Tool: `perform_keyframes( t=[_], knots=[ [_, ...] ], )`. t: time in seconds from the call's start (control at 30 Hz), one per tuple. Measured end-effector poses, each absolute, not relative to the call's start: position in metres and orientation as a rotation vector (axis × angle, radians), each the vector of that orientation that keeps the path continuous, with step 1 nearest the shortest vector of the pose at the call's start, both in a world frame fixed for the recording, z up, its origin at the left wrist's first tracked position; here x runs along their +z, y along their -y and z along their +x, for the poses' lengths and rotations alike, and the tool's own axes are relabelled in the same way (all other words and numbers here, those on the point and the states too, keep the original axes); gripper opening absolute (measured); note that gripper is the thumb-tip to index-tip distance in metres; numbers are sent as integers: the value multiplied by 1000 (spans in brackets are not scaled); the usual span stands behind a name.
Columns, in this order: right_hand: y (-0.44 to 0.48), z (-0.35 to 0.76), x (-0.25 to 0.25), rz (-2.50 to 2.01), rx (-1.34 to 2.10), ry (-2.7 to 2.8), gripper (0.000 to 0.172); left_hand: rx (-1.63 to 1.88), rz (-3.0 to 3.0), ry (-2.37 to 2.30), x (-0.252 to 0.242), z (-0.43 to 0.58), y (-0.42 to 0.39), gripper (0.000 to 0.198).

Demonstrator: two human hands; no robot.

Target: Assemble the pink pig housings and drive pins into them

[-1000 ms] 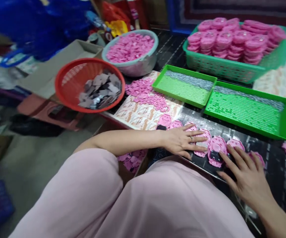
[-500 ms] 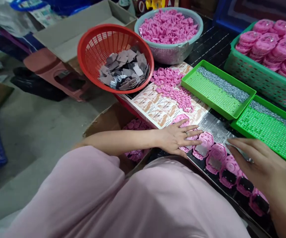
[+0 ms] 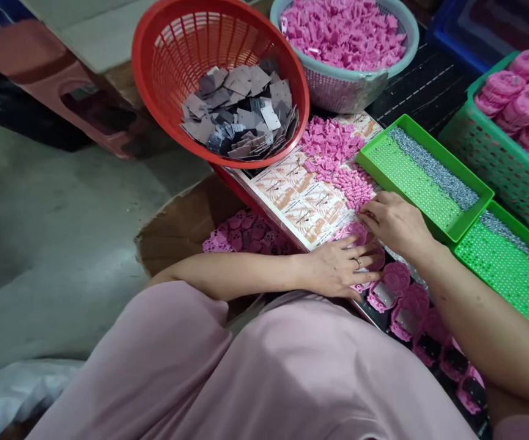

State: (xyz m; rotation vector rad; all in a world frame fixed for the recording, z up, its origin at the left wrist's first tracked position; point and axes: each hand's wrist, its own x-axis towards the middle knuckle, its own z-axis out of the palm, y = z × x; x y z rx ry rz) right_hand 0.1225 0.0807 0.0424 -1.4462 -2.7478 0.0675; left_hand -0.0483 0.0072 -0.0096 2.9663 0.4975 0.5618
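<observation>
My left hand lies flat with fingers spread on the first of a row of pink round plastic shells lined up along the table's near edge. My right hand has its fingers curled down at the edge of a loose pile of small pink plastic pieces, just above the left hand. What its fingertips hold is hidden. Some shells carry grey square inserts, others show dark openings.
A red basket holds grey square pads. A pale basket holds pink pieces. Two green trays carry small silvery parts. A green crate holds stacked pink shells. A cardboard box of pink parts sits below the table.
My right hand has moved left from the row of shells to the pile of small pink pieces and curled its fingers. The view has tilted left and down. The left hand stays put.
</observation>
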Motion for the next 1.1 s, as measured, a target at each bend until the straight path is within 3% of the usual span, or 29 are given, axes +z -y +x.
perform_keyframes(
  t=[0.3, 0.4, 0.53, 0.83, 0.97, 1.1],
  knots=[
    [-61, 148, 53, -1631, 1008, 1984, 26, 694, 2927, -509, -9, -54, -2, 61],
    [-58, 142, 47, -1624, 1167, 1935, 27, 686, 2935, -513, -8, -54, -2, 62],
    [-63, 126, 40, -1688, 1056, 2001, 31, 708, 2930, -514, -8, -54, -2, 59],
    [-67, 111, 35, -1675, 680, 2310, 16, 689, 2894, -502, -14, -52, -1, 56],
    [-63, 113, 34, -1753, 560, 2270, 27, 706, 2887, -504, -16, -51, 0, 56],
    [-70, 114, 42, -1597, 542, 2342, 23, 687, 2898, -514, -17, -51, 0, 57]
  ],
)
